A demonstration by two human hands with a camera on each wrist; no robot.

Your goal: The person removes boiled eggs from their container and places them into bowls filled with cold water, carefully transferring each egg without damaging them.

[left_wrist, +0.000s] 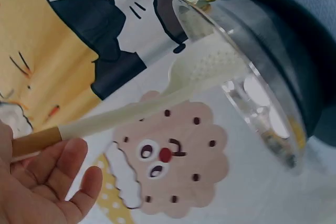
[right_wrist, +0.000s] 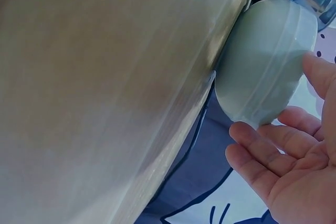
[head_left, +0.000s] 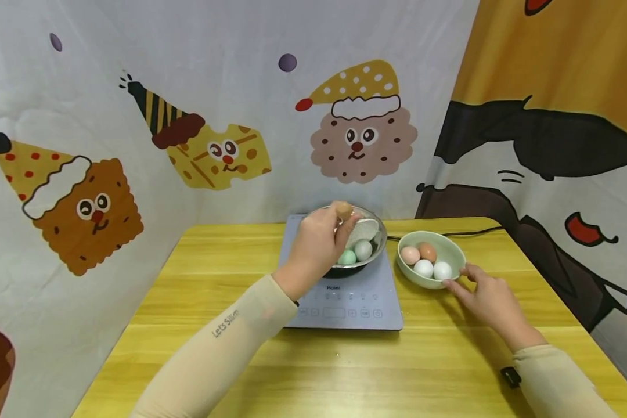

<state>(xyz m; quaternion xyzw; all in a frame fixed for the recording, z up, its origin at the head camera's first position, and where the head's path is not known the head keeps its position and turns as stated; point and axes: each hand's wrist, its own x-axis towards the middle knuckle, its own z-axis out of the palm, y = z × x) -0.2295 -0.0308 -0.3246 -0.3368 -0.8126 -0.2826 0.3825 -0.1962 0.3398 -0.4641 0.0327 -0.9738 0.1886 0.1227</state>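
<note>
My left hand (head_left: 316,241) grips the wooden end of a slotted spoon (left_wrist: 207,61) with a cream shaft and perforated head. The spoon slants down, its head inside the rim of a steel pot (head_left: 380,241). In the pot lie a green egg (head_left: 347,257) and a pale grey egg (head_left: 363,250); my left hand hides part of the inside. At the right, my right hand (head_left: 493,296) holds a light green bowl (head_left: 418,281) by its near right side, thumb and fingers at the rim. Two white eggs (head_left: 432,270) and two brownish eggs (head_left: 419,253) sit in the bowl.
The pot stands on a grey induction cooker (head_left: 339,305) on the wooden table (head_left: 230,284). A black cord (head_left: 475,233) runs behind the bowl. A cloth with cartoon figures (head_left: 230,58) hangs at the back and sides.
</note>
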